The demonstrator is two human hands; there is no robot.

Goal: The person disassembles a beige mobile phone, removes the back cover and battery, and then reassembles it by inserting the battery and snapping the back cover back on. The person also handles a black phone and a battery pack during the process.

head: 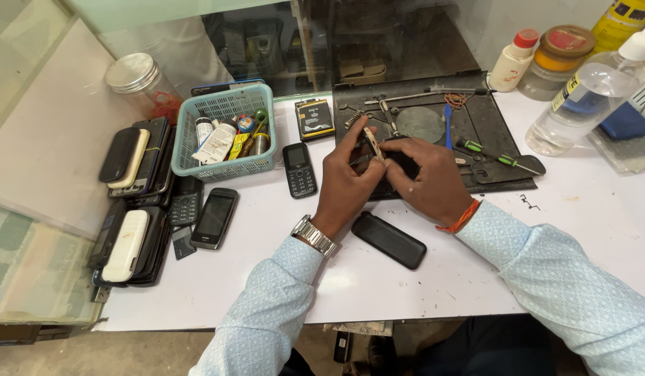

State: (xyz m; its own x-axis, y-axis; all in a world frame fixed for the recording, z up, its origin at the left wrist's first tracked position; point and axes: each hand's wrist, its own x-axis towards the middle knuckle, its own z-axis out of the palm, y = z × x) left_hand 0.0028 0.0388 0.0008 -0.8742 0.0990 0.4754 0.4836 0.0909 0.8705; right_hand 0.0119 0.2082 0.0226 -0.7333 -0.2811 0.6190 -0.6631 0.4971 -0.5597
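Note:
My left hand (347, 179) and my right hand (427, 177) meet over the front edge of a black work mat (490, 129). Together they grip a small black phone (404, 163), mostly hidden under the fingers. The left fingers pinch a thin light-coloured part (372, 144) standing up at the phone's left end. A black phone back cover (389, 240) lies on the white table just below my wrists. A steel watch sits on my left wrist, an orange thread on my right.
A keypad phone (299, 170) and a battery (315, 118) lie left of the hands. A teal basket (225, 132) of small items, stacked phones (134, 202), a green-handled screwdriver (496, 157), and bottles and jars (580, 97) at the back right surround them.

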